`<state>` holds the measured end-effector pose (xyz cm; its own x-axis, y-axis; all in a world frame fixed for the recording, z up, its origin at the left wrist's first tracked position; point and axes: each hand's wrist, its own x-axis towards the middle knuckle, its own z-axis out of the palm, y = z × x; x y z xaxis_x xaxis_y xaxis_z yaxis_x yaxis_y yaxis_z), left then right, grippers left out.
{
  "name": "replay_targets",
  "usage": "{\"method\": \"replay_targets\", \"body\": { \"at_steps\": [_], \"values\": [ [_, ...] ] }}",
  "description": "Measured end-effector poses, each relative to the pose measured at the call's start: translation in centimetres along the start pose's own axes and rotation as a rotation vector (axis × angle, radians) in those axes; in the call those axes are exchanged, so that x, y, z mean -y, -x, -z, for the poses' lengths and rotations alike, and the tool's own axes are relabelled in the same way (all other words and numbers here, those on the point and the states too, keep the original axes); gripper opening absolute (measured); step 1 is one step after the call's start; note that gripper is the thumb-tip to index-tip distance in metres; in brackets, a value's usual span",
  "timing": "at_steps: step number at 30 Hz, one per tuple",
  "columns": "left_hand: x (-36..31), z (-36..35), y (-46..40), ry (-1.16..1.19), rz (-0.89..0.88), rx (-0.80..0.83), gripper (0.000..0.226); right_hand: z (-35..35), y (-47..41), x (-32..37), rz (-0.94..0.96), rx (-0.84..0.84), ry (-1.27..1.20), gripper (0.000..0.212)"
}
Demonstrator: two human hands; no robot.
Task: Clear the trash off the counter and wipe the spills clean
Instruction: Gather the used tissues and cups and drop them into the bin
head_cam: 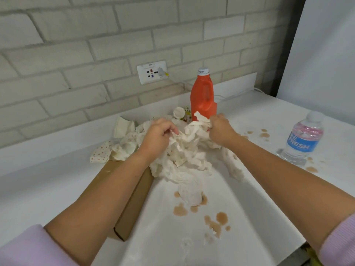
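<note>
A heap of crumpled, stained white paper napkins (184, 156) lies in the middle of the white counter (240, 189). My left hand (158, 135) grips the heap's left side and my right hand (221, 129) clutches its upper right part; a bunch is raised between them. A long twisted strip hangs down toward brown spills (217, 221) near the front edge. More brown drops (264, 134) lie to the right. A brown cardboard box (132, 200) lies under my left forearm.
An orange jug (203, 96) with a white cap stands behind the heap, next to a small cup (178, 112). A water bottle (302, 139) stands at the right. A dotted wrapper (100, 154) lies left. A wall socket (151, 72) sits in the brick wall.
</note>
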<state>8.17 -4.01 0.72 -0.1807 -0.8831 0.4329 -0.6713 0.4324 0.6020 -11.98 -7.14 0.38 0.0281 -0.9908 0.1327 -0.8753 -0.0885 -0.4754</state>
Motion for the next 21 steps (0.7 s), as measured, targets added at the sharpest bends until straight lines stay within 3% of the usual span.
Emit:
{"method": "replay_targets", "body": {
  "at_steps": [5,10,14,17,21],
  "values": [
    [-3.1,1.3,-1.8,0.074,0.020,-0.164,0.033,2.7,1.3,-0.3,0.141,-0.148,-0.420,0.059],
    [-5.8,1.8,-2.7,0.120,0.020,-0.246,0.010,4.6,2.2,-0.4,0.091,-0.242,-0.522,0.038],
    [-6.8,1.6,-3.1,0.115,-0.014,-0.258,0.010,6.1,3.1,-0.7,0.022,-0.316,-0.483,0.030],
    [-7.7,1.6,-3.4,0.169,-0.016,-0.283,0.003,6.7,3.9,-1.1,-0.004,-0.227,-0.417,0.036],
    [-9.4,1.2,-4.0,0.298,0.033,-0.264,0.020,6.6,5.0,-1.0,-0.073,0.039,-0.387,0.070]
  ]
}}
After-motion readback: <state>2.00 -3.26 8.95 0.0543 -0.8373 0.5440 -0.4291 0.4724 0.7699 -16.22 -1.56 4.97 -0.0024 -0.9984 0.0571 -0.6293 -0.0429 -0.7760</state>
